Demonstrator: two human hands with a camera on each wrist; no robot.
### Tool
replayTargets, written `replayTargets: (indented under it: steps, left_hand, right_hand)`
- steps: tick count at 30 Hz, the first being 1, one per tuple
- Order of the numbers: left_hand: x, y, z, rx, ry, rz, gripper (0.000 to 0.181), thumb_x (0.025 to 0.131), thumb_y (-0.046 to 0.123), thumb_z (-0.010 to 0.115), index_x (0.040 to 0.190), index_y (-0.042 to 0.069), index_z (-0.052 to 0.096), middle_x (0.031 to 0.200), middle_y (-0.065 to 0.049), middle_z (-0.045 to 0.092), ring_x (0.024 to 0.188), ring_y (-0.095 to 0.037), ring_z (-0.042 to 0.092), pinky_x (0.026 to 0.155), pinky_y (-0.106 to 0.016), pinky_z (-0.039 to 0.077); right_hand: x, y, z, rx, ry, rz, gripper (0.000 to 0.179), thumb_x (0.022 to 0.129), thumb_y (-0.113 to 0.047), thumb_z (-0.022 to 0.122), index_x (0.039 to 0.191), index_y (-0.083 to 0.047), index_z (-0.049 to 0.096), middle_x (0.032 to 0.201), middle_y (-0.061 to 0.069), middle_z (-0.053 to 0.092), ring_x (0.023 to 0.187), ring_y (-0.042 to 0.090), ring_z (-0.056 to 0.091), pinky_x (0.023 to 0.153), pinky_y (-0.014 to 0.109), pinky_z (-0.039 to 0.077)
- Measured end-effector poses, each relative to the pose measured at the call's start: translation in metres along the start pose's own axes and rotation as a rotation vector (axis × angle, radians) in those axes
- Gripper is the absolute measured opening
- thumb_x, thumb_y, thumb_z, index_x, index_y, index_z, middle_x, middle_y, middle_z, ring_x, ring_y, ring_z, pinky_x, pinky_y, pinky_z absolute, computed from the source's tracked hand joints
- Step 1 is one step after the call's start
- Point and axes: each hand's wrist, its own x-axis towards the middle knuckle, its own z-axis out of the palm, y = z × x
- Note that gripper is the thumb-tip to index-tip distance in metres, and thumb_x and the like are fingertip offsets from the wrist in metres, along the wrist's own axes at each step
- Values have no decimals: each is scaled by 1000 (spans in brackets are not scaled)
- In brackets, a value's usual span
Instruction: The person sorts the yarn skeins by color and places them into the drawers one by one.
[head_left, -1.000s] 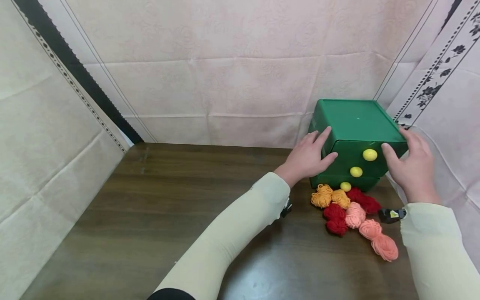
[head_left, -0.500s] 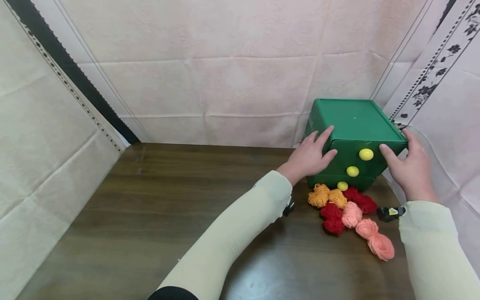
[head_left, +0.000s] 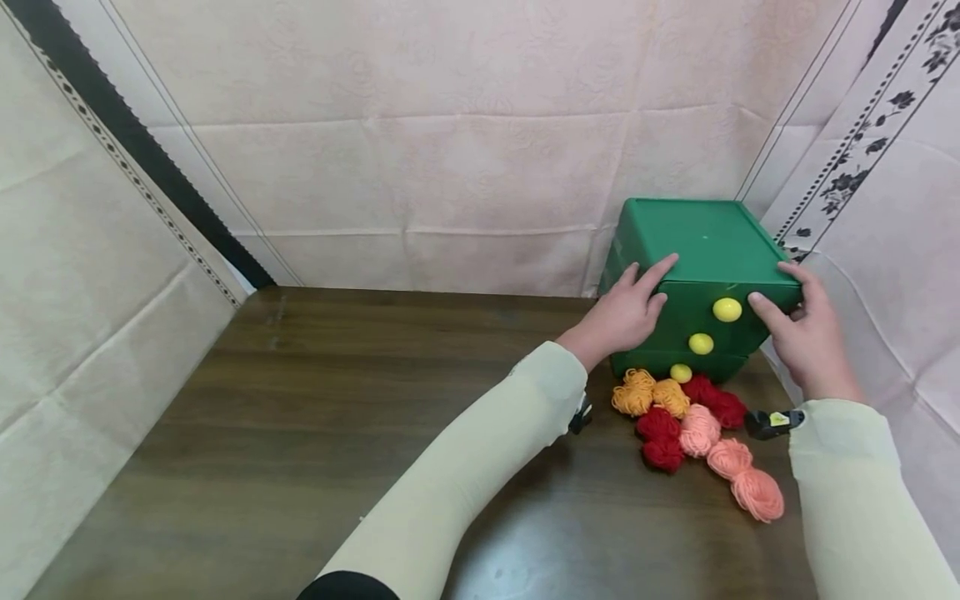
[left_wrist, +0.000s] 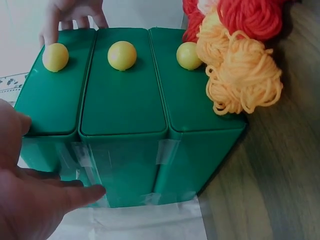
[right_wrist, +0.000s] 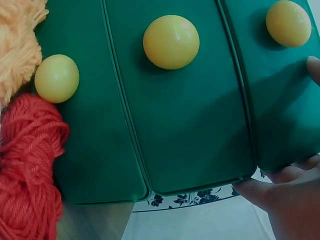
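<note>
A green three-drawer box (head_left: 697, 242) stands at the back right of the table, with round yellow knobs (head_left: 727, 310) on its front. My left hand (head_left: 615, 321) lies against its left side, fingers fairly straight and spread, index at the upper edge. In the left wrist view the left thumb (left_wrist: 22, 122) rests by the top drawer's front. My right hand (head_left: 810, 342) holds the box's right edge, thumb on the front and fingers bent round the side. The drawers look shut in both wrist views. Several yarn bundles in orange (head_left: 634, 393), red (head_left: 660, 437) and pink (head_left: 757, 493) lie before the box.
The brown wooden table (head_left: 337, 433) stretches left of the box. Pale cloth hangs behind it (head_left: 450, 150) and along both sides. Orange yarn touches or nearly touches the lowest drawer's front in the left wrist view. A black wrist device (head_left: 772, 422) sits under the right cuff.
My right hand has moved left onto the box's right edge, its fingers more bent. The left hand has shifted slightly right. The whole scene has slid a little left in view.
</note>
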Motion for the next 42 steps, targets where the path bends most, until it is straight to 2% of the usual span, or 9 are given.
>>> replayTargets:
  steps: [4, 8, 11, 16, 20, 25, 32, 38, 42]
  left_hand:
    - [1, 2, 2, -56, 12, 14, 50, 106, 33, 33, 151, 46, 16, 161, -7, 19, 148, -20, 25, 113, -39, 35]
    - [0, 3, 4, -109, 39, 25, 43, 106, 28, 34, 146, 41, 29, 160, -7, 23, 150, -18, 17, 113, -39, 35]
    - [1, 3, 6, -137, 58, 30, 40, 106, 26, 33, 144, 39, 33, 159, -7, 25, 150, -17, 15, 113, -40, 35]
    - [0, 1, 8, -148, 94, 32, 38, 106, 25, 33, 142, 38, 36, 158, -4, 29, 150, -15, 14, 113, -39, 35]
    - [-1, -2, 9, -156, 136, 30, 37, 106, 24, 34, 141, 38, 39, 158, 1, 31, 149, -12, 13, 113, -37, 35]
    - [-3, -7, 7, -174, 162, 42, 36, 106, 24, 35, 139, 36, 42, 159, 3, 29, 149, -8, 12, 112, -35, 37]
    - [-8, -13, -4, -191, 159, 71, 36, 106, 25, 33, 139, 36, 42, 161, 4, 21, 148, -3, 7, 88, -28, 48]
    - [-13, -19, -17, -222, 157, 90, 35, 106, 24, 34, 138, 35, 44, 161, 5, 20, 148, -1, 4, 110, -30, 38]
    - [-16, -24, -23, -237, 156, 86, 34, 106, 24, 34, 137, 34, 45, 161, 6, 20, 147, 0, 4, 102, -29, 44]
  right_hand:
    - [-1, 1, 0, -20, 15, -19, 62, 96, -46, 53, 150, -38, 24, 151, 18, 30, 117, 20, 47, 78, 12, 45]
    - [-2, 2, 1, 18, 26, -5, 62, 95, -44, 56, 148, -37, 26, 144, 12, 36, 120, 13, 47, 104, 33, 44]
    - [-3, 1, 2, 77, 51, 16, 58, 94, -40, 59, 144, -36, 29, 132, -2, 45, 116, 9, 48, 108, 45, 40]
    - [-4, -2, 5, 145, 102, 32, 49, 93, -32, 63, 134, -33, 36, 111, -22, 47, 105, -1, 51, 104, 29, 43]
    - [-4, -6, 7, 163, 132, 19, 45, 91, -30, 65, 129, -32, 40, 109, -20, 50, 100, -4, 52, 90, 13, 47]
    - [-5, -10, 11, 269, 160, -7, 42, 89, -24, 69, 124, -29, 46, 109, -16, 54, 100, -1, 54, 81, 8, 47]
    - [-4, -16, 17, 343, 197, -44, 41, 86, -19, 73, 121, -24, 52, 108, -12, 58, 99, 1, 57, 77, 7, 47]
    - [-3, -25, 21, 265, 215, -67, 40, 88, -20, 71, 123, -25, 52, 109, -15, 57, 99, 1, 58, 81, 9, 48]
    - [-4, -30, 27, 283, 225, -82, 39, 88, -18, 71, 122, -24, 53, 108, -15, 58, 99, 1, 58, 79, 9, 49]
